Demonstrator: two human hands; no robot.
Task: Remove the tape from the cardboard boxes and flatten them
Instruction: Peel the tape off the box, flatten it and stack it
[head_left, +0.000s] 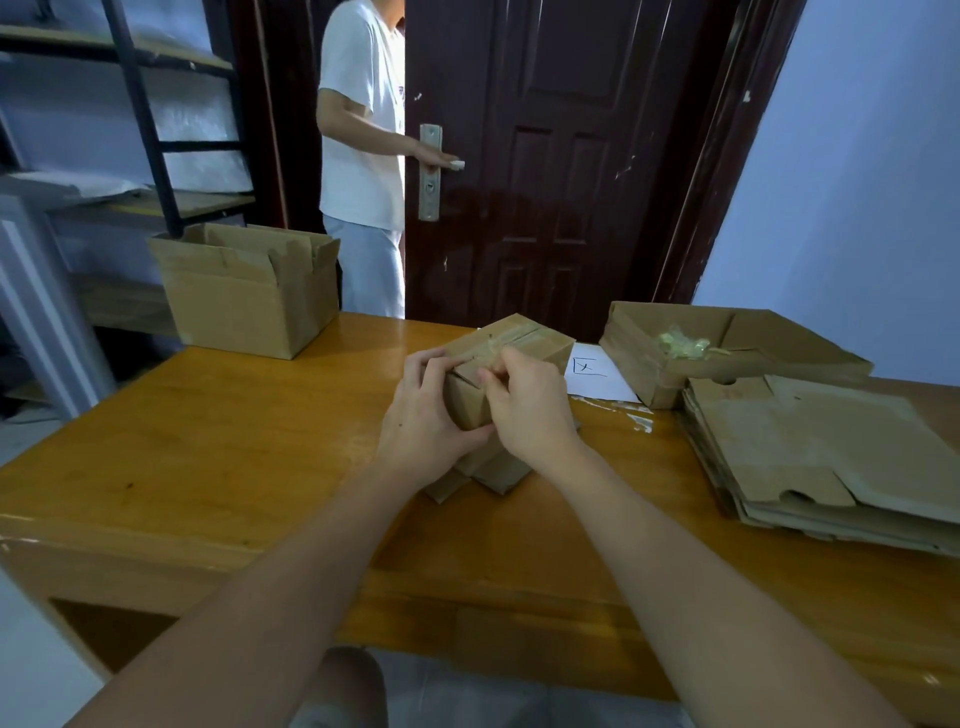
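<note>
A small taped cardboard box (524, 345) is held above the middle of the wooden table (218, 441). My left hand (428, 415) grips its near left corner, fingers curled over the top edge. My right hand (524, 400) pinches the clear tape (493, 349) that runs across the box's top near the seam. Under the box lie some flattened pieces of cardboard (493, 475), partly hidden by my hands.
An open cardboard box (249, 296) stands at the table's far left corner. At the right are a shallow box (727, 358) holding a wad of removed tape (683, 344), a stack of flattened boxes (821, 457) and a white paper (597, 376). A person stands at the dark door (561, 156).
</note>
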